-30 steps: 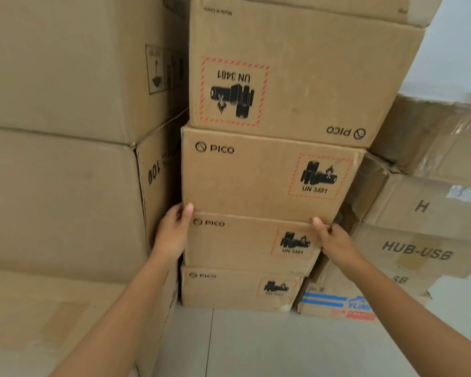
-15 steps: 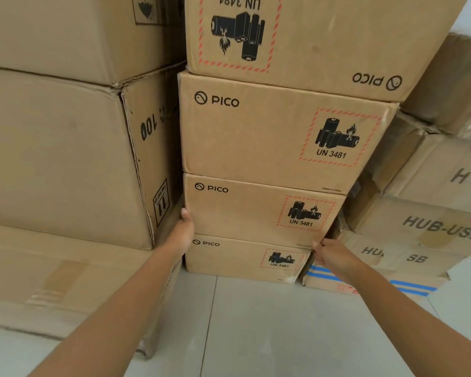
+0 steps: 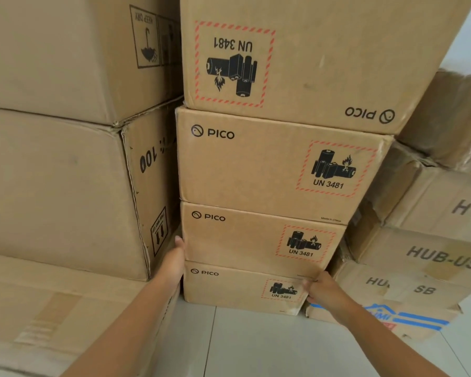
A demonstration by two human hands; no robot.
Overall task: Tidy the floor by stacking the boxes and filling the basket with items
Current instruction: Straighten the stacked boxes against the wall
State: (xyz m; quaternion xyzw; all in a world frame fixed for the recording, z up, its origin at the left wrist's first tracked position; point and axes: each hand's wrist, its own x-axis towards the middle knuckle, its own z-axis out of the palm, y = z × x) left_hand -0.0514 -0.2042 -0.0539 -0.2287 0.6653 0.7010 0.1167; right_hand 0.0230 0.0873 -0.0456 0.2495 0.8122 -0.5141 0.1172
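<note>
Four brown PICO boxes stand stacked in the middle. The second-lowest PICO box point(image 3: 239, 238) rests on the bottom PICO box point(image 3: 229, 289). My left hand point(image 3: 176, 261) lies flat against the left side of the stack at the seam between these two boxes, its fingertips hidden in the gap beside the big carton. My right hand point(image 3: 320, 288) curls around the right corner at the same seam. Both hands clamp the second-lowest box from its sides. No basket is in view.
Large cartons point(image 3: 55, 191) are stacked tight against the left of the PICO stack, with a flat carton point(image 3: 52, 308) in front of them. HUB-USB boxes point(image 3: 433, 257) and a blue-striped box point(image 3: 413, 319) crowd the right. Grey floor tiles point(image 3: 256, 344) lie below.
Both hands slid down the stack's sides, from the seam under the large second box to the seam above the bottom box. The view has drawn closer.
</note>
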